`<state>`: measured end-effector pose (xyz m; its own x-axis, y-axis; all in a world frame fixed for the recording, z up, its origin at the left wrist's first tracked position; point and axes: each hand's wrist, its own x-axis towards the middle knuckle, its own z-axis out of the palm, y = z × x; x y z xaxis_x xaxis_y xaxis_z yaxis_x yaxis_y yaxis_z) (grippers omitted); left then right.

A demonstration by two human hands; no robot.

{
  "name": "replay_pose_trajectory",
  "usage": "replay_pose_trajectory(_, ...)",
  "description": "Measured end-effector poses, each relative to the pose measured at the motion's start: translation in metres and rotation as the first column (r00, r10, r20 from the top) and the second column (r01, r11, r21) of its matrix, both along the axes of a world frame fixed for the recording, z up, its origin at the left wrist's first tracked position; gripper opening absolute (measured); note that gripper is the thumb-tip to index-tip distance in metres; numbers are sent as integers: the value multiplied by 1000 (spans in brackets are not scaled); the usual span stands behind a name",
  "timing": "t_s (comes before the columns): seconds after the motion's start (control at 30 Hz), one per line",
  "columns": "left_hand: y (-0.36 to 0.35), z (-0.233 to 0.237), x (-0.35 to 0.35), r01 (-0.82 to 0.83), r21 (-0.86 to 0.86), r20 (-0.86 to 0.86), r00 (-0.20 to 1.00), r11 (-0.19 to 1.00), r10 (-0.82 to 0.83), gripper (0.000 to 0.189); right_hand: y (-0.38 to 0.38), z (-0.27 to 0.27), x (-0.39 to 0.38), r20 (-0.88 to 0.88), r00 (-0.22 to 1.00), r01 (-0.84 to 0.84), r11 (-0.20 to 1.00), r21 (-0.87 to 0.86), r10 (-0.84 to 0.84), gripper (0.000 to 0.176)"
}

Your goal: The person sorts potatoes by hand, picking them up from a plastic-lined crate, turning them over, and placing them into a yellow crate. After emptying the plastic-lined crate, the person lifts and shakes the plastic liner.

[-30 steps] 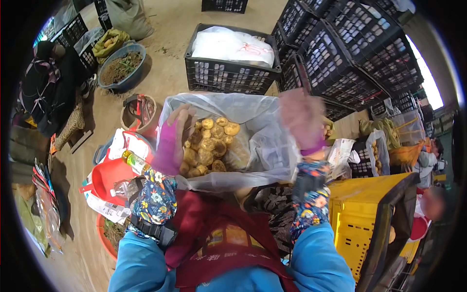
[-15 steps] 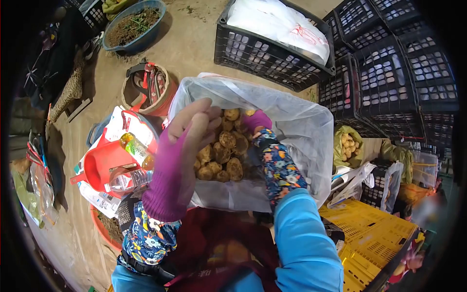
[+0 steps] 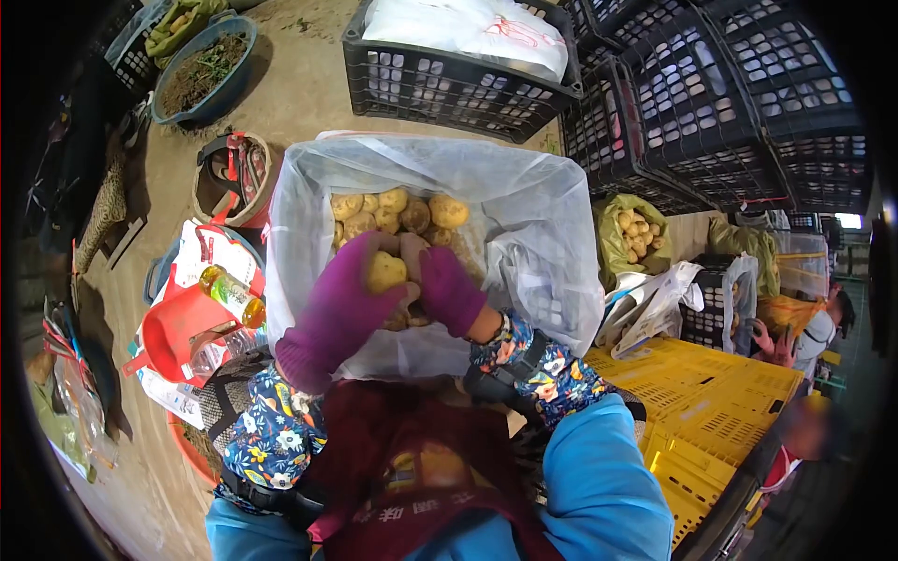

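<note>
A clear plastic liner lines the crate in front of me, and a layer of yellow-brown potatoes lies in its left half. My left hand, in a purple glove with greyish fingers, is closed around a potato just above the others. Beside it, my right hand, gloved alike, has its fingers curled in toward the left hand. Whatever the right fingers hold, if anything, is hidden. Both hands are inside the lined crate, nearly touching.
Left of the crate are a red dustpan, bottles and a round bag. A black crate holding a white sack stands beyond. Stacked black crates, an open potato sack and yellow crates line the right.
My left hand has lowered into the lined crate and now grips a potato. My right hand has come back from the far side to meet it. The view has shifted.
</note>
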<state>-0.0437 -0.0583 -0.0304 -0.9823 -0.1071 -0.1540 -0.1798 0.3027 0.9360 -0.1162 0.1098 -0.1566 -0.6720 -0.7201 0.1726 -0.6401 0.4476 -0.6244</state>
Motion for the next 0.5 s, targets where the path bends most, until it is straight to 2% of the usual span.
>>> replay_pose_trajectory(0.03,0,5,-2,-12,27,44,999,1000,11,39,0,-9,-6,37,999,-11,1000,26,10,34)
replay_pose_trajectory(0.07,0,12,-3,-90,132,119,990,987,74,33,-1,-13,-13,74,997,-21,998,53,18,36)
replay_pose_trajectory(0.1,-1,23,-4,-174,228,201,971,958,128,28,2,-14,-35,340,940,-68,988,136,18,40)
replay_pose_trajectory(0.13,-2,33,-5,-261,313,285,943,913,172,22,3,-14,-56,578,816,-134,970,201,-7,45)
replay_pose_trajectory(0.17,-4,39,-6,-303,323,263,939,896,223,20,8,-25,-71,493,866,-180,872,455,-79,47)
replay_pose_trajectory(0.2,-6,43,-8,-349,334,242,930,876,278,18,13,-36,-87,405,910,-231,699,677,-91,49)
replay_pose_trajectory(0.23,-9,45,-10,-398,345,225,914,850,337,17,15,-70,-97,375,923,-264,572,776,-83,47)
replay_pose_trajectory(0.27,-11,46,-12,-426,361,244,902,830,357,16,18,-116,-101,317,944,-226,531,816,-85,45)
replay_pose_trajectory(0.33,-17,41,-17,-487,375,292,870,789,398,17,13,-199,-94,180,979,-99,535,839,-100,41)
replay_pose_trajectory(0.37,-14,39,-19,-504,344,259,862,792,436,25,9,-204,-88,95,988,-10,568,823,-120,39)
replay_pose_trajectory(0.4,-13,39,-20,-520,389,246,854,760,458,21,11,-206,-77,12,990,75,601,796,-139,45)
replay_pose_trajectory(0.43,-11,40,-20,-532,437,236,846,725,478,18,15,-211,-69,-138,984,181,637,749,-116,43)
replay_pose_trajectory(0.5,-11,38,-22,-532,476,220,843,700,490,17,16,-221,-75,-149,984,178,653,736,-101,41)
